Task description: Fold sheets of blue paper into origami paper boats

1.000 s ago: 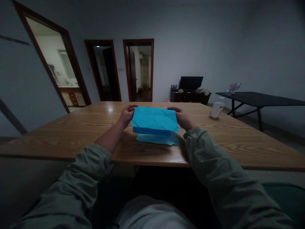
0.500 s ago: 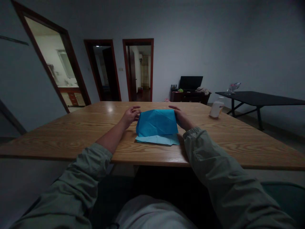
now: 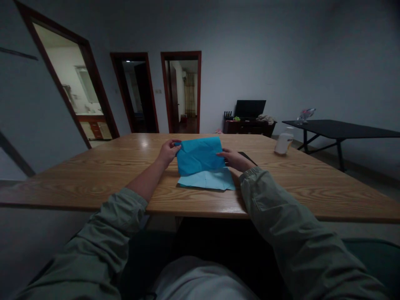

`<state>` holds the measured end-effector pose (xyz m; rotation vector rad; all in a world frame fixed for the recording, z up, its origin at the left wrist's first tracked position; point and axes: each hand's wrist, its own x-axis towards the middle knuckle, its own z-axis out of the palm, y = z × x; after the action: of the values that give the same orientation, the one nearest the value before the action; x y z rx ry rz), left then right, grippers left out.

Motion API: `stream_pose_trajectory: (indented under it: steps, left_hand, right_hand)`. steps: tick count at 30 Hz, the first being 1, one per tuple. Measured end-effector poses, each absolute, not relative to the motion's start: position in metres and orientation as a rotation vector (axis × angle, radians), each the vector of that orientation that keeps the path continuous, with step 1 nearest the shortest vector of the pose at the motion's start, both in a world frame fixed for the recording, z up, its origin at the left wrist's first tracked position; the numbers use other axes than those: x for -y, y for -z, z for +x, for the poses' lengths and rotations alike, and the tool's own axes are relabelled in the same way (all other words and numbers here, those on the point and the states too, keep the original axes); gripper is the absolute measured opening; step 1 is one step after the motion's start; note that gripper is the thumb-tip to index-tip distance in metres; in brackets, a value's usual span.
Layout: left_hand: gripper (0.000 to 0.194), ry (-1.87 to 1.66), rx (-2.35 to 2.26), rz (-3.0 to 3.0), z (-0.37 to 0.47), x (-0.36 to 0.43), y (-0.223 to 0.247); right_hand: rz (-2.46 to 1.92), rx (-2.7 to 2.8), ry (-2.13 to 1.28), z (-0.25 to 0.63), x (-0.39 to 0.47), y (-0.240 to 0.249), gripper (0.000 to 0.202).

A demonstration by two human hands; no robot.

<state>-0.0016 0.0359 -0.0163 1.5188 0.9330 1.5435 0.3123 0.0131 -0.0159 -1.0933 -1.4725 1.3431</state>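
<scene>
A blue sheet (image 3: 200, 155) is held up at a tilt over the table, with creases across it. My left hand (image 3: 168, 151) pinches its upper left corner. At its right edge, my right hand (image 3: 234, 159) grips the sheet between thumb and fingers. Below it a light blue sheet (image 3: 208, 179) lies on the wooden table; its far part is hidden behind the blue one. Behind my right hand, part of a flat dark object (image 3: 246, 157) shows on the table.
A whitish bottle (image 3: 283, 142) stands on the right of the wooden table (image 3: 106, 179). Beyond are a black table (image 3: 350, 128) with a shiny clear object on it, a dark cabinet (image 3: 250, 126) with a screen, and doorways at the left.
The blue sheet has risen and shifted left, baring more of the light blue sheet. My right hand has moved left and slightly down, and the dark object behind it now shows.
</scene>
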Motion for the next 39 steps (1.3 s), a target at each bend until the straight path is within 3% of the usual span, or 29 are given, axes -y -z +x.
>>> stream_pose_trajectory:
  steps: [7, 12, 19, 27, 34, 39]
  left_hand:
    - [0.026, -1.717, -1.13, 2.021, 0.017, -0.017, 0.005]
    - [0.062, -1.251, -0.763, 1.976, 0.065, 0.006, 0.001]
    - [0.066, -1.444, -0.52, 1.756, 0.081, 0.009, -0.002]
    - [0.05, -1.571, -0.581, 1.689, 0.074, 0.008, -0.005]
    - [0.039, -1.793, -0.793, 1.556, 0.069, 0.005, -0.013]
    - [0.042, -1.782, -0.785, 1.444, 0.07, 0.008, -0.016]
  right_hand:
    - [-0.856, 1.274, -1.196, 0.295, -0.015, 0.007, 0.02]
    - [-0.584, 1.363, -1.238, 0.266, 0.009, -0.007, 0.032]
    - [-0.597, 1.714, -0.875, 0.25, 0.022, -0.004, 0.055]
    - [-0.6, 1.826, -0.582, 0.24, 0.031, -0.002, 0.089]
    - [-0.7, 1.768, -0.376, 0.242, 0.033, -0.002, 0.086]
    - [-0.71, 1.832, -0.347, 0.24, 0.033, 0.001, 0.095]
